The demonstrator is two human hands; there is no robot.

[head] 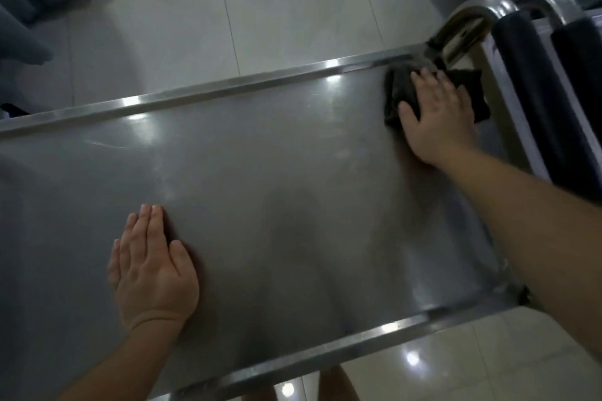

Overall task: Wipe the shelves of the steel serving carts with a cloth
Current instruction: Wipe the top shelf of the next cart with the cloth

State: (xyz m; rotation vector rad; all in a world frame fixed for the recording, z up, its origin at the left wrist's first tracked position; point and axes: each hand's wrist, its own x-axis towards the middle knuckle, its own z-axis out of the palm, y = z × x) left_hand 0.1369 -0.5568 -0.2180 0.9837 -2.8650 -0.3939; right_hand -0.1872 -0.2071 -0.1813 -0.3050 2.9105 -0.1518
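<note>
Head view: cloth [399,91] under right hand [436,117] fingers

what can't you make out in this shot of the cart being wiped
Head view, the only one:
- Cloth: its middle is hidden under the right hand.
- Top shelf: its left end is cut off by the frame edge.
- Lower shelves: hidden beneath the top shelf.
- Left hand: it rests flat, but how hard it presses cannot be told.
- Handles: cut off at the right edge.
</note>
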